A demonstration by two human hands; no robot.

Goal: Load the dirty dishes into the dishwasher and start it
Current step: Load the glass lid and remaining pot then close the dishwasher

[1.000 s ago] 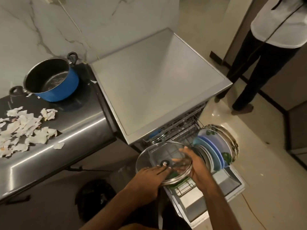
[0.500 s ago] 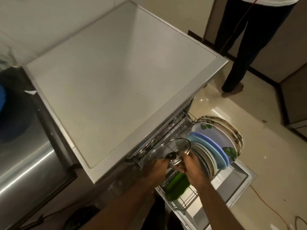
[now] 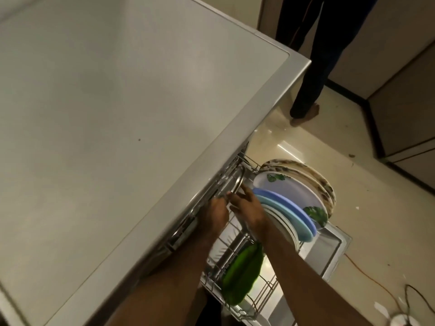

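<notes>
Mid-load: pulled-out lower wire rack holding an upright row of blue, white and brown-patterned plates at 3 o'clock of the hands, green plastic dish at 6. Setting round metal-rimmed glass lid on edge at the rack's 11 o'clock, under the grey dishwasher top; left hand fingers curled on it, right hand fingers along the rim, clamped or not cannot tell. Remaining, likely: seat lid, push rack in, shut door, start.

Plates stand at the right of the rack, the lid left of them, under the dishwasher top.
</notes>
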